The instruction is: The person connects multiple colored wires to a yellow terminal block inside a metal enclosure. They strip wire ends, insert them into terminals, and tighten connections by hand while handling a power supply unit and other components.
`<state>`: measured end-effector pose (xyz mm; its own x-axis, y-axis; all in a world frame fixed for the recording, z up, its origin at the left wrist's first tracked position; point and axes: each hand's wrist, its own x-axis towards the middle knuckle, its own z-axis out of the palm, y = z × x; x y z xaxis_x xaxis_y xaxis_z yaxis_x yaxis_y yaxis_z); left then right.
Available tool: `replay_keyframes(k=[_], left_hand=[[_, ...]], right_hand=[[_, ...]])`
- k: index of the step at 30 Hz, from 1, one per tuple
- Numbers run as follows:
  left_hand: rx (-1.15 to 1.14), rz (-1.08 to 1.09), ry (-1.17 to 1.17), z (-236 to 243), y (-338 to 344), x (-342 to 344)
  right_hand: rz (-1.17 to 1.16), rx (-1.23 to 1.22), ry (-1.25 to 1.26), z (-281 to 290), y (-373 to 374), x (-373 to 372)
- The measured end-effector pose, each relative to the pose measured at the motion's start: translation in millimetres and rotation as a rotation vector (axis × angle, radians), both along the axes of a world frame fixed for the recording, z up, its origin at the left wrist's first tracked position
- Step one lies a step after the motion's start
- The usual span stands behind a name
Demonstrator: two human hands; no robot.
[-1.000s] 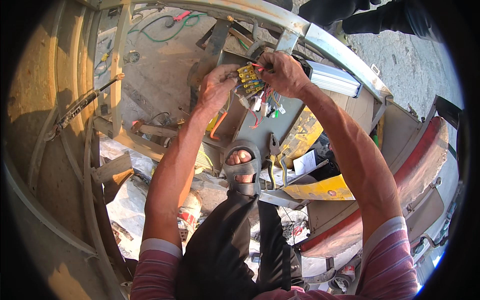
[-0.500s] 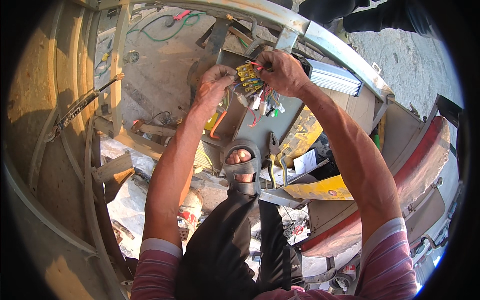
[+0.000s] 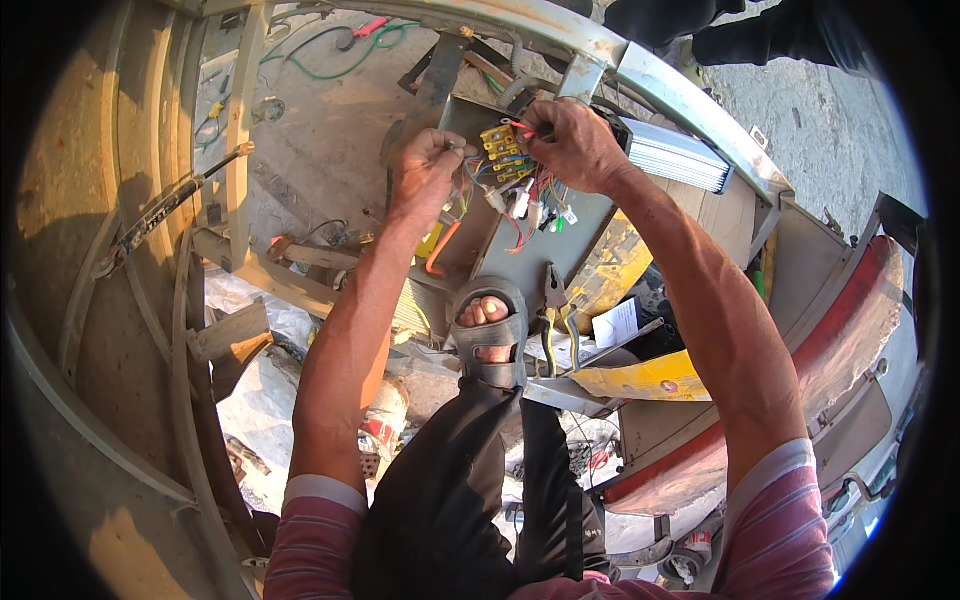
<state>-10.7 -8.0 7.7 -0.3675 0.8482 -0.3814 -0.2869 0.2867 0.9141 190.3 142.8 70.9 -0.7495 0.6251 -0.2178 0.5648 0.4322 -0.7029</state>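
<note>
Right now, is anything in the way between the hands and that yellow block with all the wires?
No, nothing visible. The right hand is already at the yellow connector block, fingers on its wires. The left hand pinches a wire beside it. Loose coloured wires hang below, not between.

A white paper label (image 3: pixel 615 322) with dark print hangs just right of the pliers (image 3: pixel 553 318), a small rectangle tilted to the right, lying against the dark gap below the grey panel (image 3: pixel 530 255). Beneath it sits a yellow sheet (image 3: pixel 645 378) with small red marks, long and wedge-shaped, its lower edge running above the red body panel (image 3: pixel 800 400) (whether it is a sticker or a loose piece cannot be told). Lower left, beside the person's left forearm, a crumpled white wrapper (image 3: pixel 380 425) with red printing lies among pale plastic sheeting (image 3: pixel 262 400). A small red-and-white can (image 3: pixel 697 545) stands near the bottom right. No screens or signs show.
</note>
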Motion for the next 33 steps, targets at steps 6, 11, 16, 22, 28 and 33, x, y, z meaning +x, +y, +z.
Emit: replay_keyframes(k=[6,11,16,22,28,33], left_hand=[[0.037,-0.031,0.036,1,2,1],[-0.075,-0.128,0.063,12,-1,-11],[-0.123,-0.08,0.092,24,-7,-10],[-0.188,-0.085,0.139,28,-4,-6],[-0.051,-0.064,0.062,21,5,-4],[-0.045,-0.112,-0.004,26,10,-8]], right_hand=[[-0.006,-0.029,0.011,1,0,1],[-0.006,-0.041,0.005,0,1,1],[-0.028,0.03,0.081,-5,-2,2],[-0.035,0.058,0.102,-8,-2,2],[-0.015,-0.011,0.029,-5,1,1],[-0.025,-0.033,0.052,-2,0,2]])
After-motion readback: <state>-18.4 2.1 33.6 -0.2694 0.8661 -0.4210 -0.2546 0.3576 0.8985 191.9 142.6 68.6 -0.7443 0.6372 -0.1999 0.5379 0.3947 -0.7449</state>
